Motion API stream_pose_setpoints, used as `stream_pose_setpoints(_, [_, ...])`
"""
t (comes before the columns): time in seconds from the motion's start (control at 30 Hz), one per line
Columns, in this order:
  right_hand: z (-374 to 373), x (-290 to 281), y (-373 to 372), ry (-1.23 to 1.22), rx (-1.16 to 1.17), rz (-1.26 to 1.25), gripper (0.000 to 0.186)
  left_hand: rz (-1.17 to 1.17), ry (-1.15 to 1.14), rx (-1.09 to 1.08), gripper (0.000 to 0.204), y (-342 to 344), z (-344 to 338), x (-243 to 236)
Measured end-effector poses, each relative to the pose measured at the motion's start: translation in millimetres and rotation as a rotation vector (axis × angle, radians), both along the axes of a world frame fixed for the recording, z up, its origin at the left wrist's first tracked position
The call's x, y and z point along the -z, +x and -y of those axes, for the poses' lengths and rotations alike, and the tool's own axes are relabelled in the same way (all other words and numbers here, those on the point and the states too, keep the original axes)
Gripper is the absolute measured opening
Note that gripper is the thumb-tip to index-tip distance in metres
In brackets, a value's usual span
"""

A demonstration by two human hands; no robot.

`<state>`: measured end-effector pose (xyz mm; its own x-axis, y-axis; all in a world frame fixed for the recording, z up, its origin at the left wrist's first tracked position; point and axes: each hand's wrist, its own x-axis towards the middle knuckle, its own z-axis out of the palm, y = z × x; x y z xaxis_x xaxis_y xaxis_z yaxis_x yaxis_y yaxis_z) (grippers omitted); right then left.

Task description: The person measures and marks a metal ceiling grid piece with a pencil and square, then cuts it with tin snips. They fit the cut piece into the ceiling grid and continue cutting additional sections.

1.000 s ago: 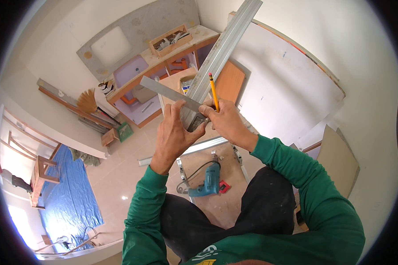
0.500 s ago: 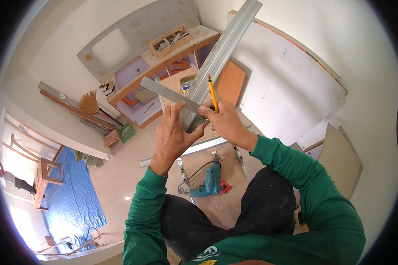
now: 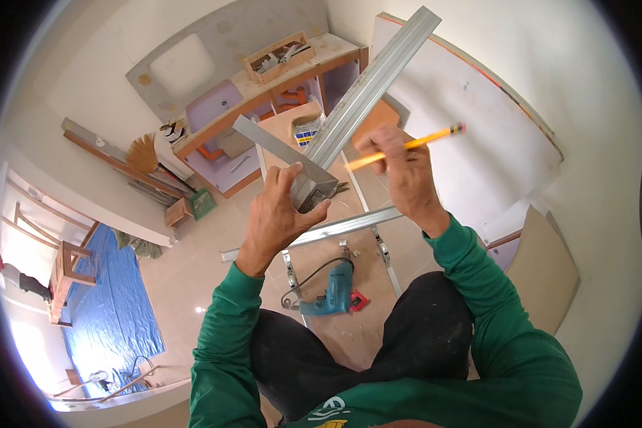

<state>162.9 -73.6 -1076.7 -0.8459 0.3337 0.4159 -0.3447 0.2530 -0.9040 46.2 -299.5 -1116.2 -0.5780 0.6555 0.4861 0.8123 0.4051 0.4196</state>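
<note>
Marking looks underway as my left hand (image 3: 278,217) clamps a metal square (image 3: 282,151) against the raised steel channel (image 3: 367,96) while my right hand (image 3: 399,171) pinches a yellow pencil (image 3: 406,146) just beside it; next, I judge, a steady line.

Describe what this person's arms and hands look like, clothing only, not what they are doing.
Both arms wear long green sleeves that reach the wrists, with a plain ribbed cuff at each end. The left hand and the right hand are bare: no gloves, and no watch, ring or band shows. The sleeves carry no stripes or markings; the same green top bears a small pale print on the chest, at the lower edge.
</note>
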Motion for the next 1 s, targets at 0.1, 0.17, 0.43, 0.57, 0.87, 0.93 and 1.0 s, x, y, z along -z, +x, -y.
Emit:
stream_pose_setpoints(0.1, [6,11,-17,0.220,-0.042,-0.226,0.036,0.001,-0.014,0.025,0.080,-2,-4,1])
stream_pose_setpoints(0.17, [5,22,-21,0.252,-0.084,-0.158,0.030,0.003,-0.025,0.034,0.080,-1,-4,0])
stream_pose_setpoints(0.43, [2,35,-24,0.529,-0.095,-0.198,0.025,-0.017,0.032,0.052,0.079,-14,-2,10])
stream_pose_setpoints(0.57, [6,28,-26,0.514,-0.047,-0.210,0.025,0.006,0.034,0.036,0.077,-8,-3,-2])
stream_pose_setpoints(0.87, [4,2,-12,0.667,-0.126,-0.121,0.014,-0.045,-0.002,0.020,0.079,-11,3,-2])
stream_pose_setpoints(0.93, [-6,1,4,0.916,-0.145,-0.018,0.014,-0.050,-0.003,-0.016,0.080,-14,9,-2])
stream_pose_setpoints(1.0, [-5,7,6,0.988,-0.093,0.032,0.018,-0.018,0.008,-0.063,0.080,-15,13,-5])
